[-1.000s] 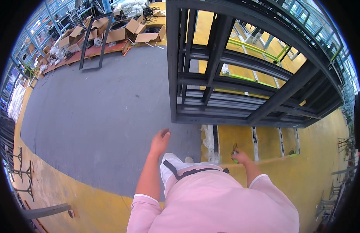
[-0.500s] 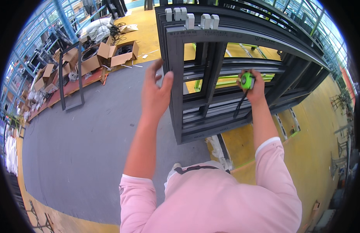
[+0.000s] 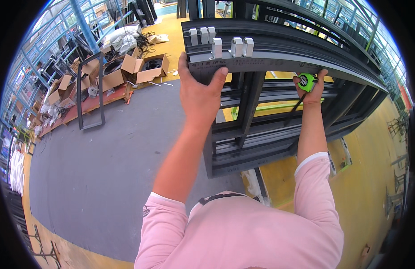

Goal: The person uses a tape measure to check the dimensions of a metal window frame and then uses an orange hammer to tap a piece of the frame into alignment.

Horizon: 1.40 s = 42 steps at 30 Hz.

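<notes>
In the head view, the left hand (image 3: 200, 96) is at the top left corner of a big dark frame (image 3: 261, 65). Its thumb and fingers are spread wide, with the thumb on the front and the other fingers by the end. I cannot tell how hard it presses. The right hand (image 3: 312, 94) is well to the right of the left hand, just under the frame's top bar. It is closed around a green tape measure (image 3: 307, 82), and a black strap (image 3: 296, 109) hangs down from it. I cannot tell if the right hand touches the bar. The big dark frame stands in front of both hands, and more dark frames (image 3: 283, 38) stand just behind it. Six small pale blocks (image 3: 217, 47) sit on the tops, near the left hand and a bit past it, three in front and three farther back. Far to the left of the left hand, a thin dark frame (image 3: 101, 94) stands by a red pallet (image 3: 93, 106). Open brown boxes (image 3: 152, 67) are there too, with a white bag (image 3: 122, 38) behind them. A gray mat (image 3: 113, 166) lies below and to the left of the left hand. Yellow floor (image 3: 373, 157) shows below and to the right of the right hand. The person has a pink shirt (image 3: 247, 228) and a black belt (image 3: 225, 196), nearer the body than both hands.
</notes>
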Motion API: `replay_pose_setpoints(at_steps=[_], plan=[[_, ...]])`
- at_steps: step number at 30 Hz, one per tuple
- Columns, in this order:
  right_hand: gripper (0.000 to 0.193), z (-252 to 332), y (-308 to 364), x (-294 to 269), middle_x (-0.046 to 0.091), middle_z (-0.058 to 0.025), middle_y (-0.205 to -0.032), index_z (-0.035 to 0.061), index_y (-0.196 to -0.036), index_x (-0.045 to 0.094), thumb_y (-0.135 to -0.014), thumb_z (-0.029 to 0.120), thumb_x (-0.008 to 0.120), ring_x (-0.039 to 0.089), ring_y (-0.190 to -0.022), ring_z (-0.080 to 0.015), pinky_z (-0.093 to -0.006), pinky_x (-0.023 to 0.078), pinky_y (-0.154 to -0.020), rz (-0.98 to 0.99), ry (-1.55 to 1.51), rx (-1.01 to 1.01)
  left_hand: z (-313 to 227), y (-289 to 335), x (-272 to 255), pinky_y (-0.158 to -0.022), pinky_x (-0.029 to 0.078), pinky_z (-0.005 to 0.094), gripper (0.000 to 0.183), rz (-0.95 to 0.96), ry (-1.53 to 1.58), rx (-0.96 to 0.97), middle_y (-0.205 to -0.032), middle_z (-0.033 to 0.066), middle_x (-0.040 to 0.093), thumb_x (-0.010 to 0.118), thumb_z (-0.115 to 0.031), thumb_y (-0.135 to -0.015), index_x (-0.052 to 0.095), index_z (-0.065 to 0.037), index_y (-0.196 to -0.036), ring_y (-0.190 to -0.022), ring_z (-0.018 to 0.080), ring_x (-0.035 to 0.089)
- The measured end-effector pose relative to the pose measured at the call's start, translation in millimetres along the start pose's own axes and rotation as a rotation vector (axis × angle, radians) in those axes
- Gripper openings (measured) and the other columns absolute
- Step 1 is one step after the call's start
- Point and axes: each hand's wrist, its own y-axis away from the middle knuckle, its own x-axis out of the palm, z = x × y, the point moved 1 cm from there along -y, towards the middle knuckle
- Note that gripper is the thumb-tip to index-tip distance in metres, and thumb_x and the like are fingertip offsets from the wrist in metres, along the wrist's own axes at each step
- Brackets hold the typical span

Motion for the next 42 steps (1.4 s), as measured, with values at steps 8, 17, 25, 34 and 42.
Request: replay_pose_setpoints(at_steps=[8, 17, 25, 34, 42], plan=[[0.050, -16.3, -1.4, 8.8, 0.066, -0.0054, -0.105, 0.0152, -0.111, 0.060, -0.089, 0.060, 0.056, 0.060, -0.092, -0.0249, -0.0398, 0.048, -0.063, 0.119, -0.036, -0.074, 2.8, 6.8, 10.6, -0.091, 0.047, 0.0345, 0.095, -0.143, -0.096, 0.060, -0.112, 0.0174, 0.064, 0.082, -0.043, -0.074, 0.033, 0.004, -0.141, -0.104, 0.0269, 0.063], [0.052, -26.8, 3.6, 16.0, 0.066, -0.0039, -0.104, 0.0162, -0.111, 0.061, -0.086, 0.062, 0.059, 0.061, -0.092, -0.0230, -0.0395, 0.048, -0.062, 0.144, -0.134, -0.025, 19.3, 6.9, 8.2, -0.083, 0.051, 0.0352, 0.083, -0.185, -0.047, 0.174, -0.104, 0.0180, 0.067, 0.074, -0.043, -0.082, 0.037, 0.003, -0.140, -0.094, 0.0304, 0.066], [0.063, -25.0, 25.4, 11.2, 0.065, -0.0091, -0.106, 0.0067, -0.117, 0.059, -0.091, 0.063, 0.048, 0.059, -0.086, -0.0222, -0.0332, 0.049, -0.061, 0.019, 0.070, 0.056, 30.7, 5.4, -8.5, -0.094, 0.044, 0.0359, 0.060, -0.100, -0.070, 0.281, -0.121, 0.0249, 0.060, 0.058, -0.026, -0.095, 0.036, 0.005, -0.141, -0.112, 0.0354, 0.059], [0.055, -167.6, 295.5, -88.4, 0.062, -0.0095, -0.082, 0.0061, -0.095, 0.060, -0.092, 0.060, 0.048, 0.059, -0.072, -0.0250, -0.0399, 0.051, -0.061, -0.604, 0.210, 0.895, 150.4, 140.9, -68.4, -0.109, 0.030, 0.0455, 0.047, 0.163, -0.369, 0.136, -0.144, 0.0223, 0.040, 0.056, -0.004, -0.086, 0.047, 0.002, -0.133, -0.132, 0.0364, 0.041], [0.032, -175.8, 422.3, -52.2, 0.063, -0.0084, -0.107, 0.0056, -0.118, 0.060, -0.090, 0.021, 0.059, 0.061, -0.097, -0.0213, -0.0400, 0.048, -0.087, -0.527, 0.233, 0.879, 214.1, 331.4, -58.7, -0.086, 0.050, 0.0453, 0.042, 1.365, 0.048, -1.113, -0.117, 0.0171, 0.061, 0.045, -0.036, -0.099, 0.055, -0.001, -0.120, -0.101, 0.0338, 0.063]])
